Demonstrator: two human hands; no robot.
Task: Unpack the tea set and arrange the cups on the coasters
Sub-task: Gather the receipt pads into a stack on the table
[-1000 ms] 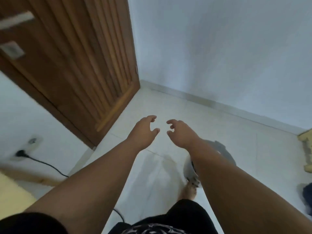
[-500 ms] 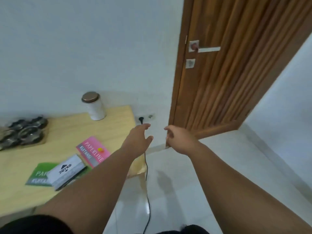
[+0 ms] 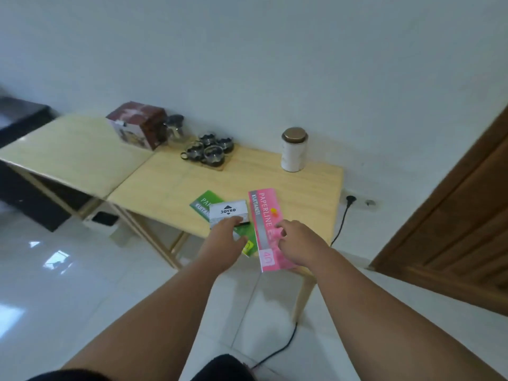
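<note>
Sitting near the back edge of the table (image 3: 170, 185), a bit left of frame center, are four small glass cups (image 3: 209, 149) w/ dark metal holders, bunched together on what looks like a thin wooden tray or coaster board (image 3: 217, 166); can't tell if there are separate coasters under them. Just left of the cups is a glass teapot (image 3: 175, 129), and touching that on its left is the tea set box (image 3: 137, 123), dark red/brown w/ a white side, still upright. Both hands are well apart from all that, down at the near edge of the table around frame center. Left hand (image 3: 224, 244) is palm down w/ fingers loosely spread, fingertips over the lower edge of a white JOYKO box (image 3: 228, 211); whether it's actually touching it or just above, can't tell. That box lies on top of a green receipt book (image 3: 204, 203). Right hand (image 3: 298, 242) is over the pink PAPERLINE receipt book (image 3: 264, 215), fingers curled loosely, nothing gripped afaict. White canister (image 3: 293, 149) w/ a bronze lid stands toward the right back of the table. A 2nd light wood table (image 3: 68, 152) butts against the first on the left. Black cord (image 3: 341, 226) plugs into a wall socket (image 3: 361, 202) at right, and a brown wooden door (image 3: 461, 229) fills the right edge.
</note>
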